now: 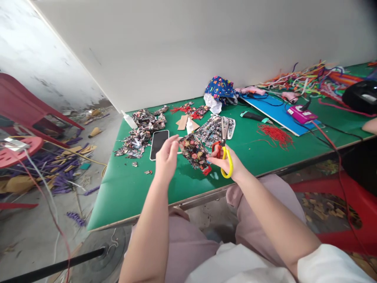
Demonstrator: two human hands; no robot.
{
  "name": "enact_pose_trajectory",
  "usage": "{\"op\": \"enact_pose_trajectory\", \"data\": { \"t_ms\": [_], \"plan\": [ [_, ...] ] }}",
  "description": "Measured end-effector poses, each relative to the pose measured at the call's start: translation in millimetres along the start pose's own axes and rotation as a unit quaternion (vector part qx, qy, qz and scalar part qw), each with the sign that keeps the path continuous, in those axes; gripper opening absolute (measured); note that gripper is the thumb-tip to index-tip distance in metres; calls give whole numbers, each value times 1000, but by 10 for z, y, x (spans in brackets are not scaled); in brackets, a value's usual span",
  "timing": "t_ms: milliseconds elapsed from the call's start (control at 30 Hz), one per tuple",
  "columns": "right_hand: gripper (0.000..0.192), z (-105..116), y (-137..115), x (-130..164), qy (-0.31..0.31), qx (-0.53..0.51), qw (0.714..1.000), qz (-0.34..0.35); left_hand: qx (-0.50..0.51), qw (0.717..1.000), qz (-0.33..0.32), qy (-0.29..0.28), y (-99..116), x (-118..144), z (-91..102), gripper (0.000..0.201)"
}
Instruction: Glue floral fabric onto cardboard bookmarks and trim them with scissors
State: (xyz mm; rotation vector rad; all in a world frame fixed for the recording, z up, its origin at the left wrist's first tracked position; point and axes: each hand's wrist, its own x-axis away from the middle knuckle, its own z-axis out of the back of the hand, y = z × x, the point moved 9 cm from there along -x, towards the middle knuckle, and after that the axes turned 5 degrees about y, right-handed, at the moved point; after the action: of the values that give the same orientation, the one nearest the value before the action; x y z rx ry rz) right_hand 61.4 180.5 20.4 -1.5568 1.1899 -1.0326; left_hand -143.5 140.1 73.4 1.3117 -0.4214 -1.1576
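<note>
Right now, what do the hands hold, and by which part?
Left hand pinches the floral fabric piece at its left edge; right hand holds scissors by their handles.

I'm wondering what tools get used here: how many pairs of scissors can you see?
1. The pair of scissors with red and yellow plastic handles is held in the right hand, blades pointing away over the green table, beside the dark floral fabric piece. Others may lie hidden under the scraps.
</note>
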Motion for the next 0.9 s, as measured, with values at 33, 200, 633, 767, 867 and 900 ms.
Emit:
{"op": "enact_pose_trajectory", "data": {
  "t_ms": [33,200,633,767,867,900],
  "plan": [
    [45,42,-11,-7,12,-3,1000,1,-121,992,-26,-8,-34,-77,42,42],
    [44,159,-27,-23,30,-4,1000,-3,-327,943,-39,-54,-340,-291,64,45],
    [42,173,46,-73,12,-15,1000,9,-287,956,-39,-48,-317,-216,21,22],
    [44,168,0,-114,9,-9,1000,14,-157,987,1,-39,-234,-161,-54,31],
    [46,126,-122,-160,-1,9,1000,20,-26,995,46,-81,-129,-25,-294,52],
    [46,110,-174,-178,-5,15,1000,23,10,994,60,-93,-93,27,-379,55]
  ]
}}
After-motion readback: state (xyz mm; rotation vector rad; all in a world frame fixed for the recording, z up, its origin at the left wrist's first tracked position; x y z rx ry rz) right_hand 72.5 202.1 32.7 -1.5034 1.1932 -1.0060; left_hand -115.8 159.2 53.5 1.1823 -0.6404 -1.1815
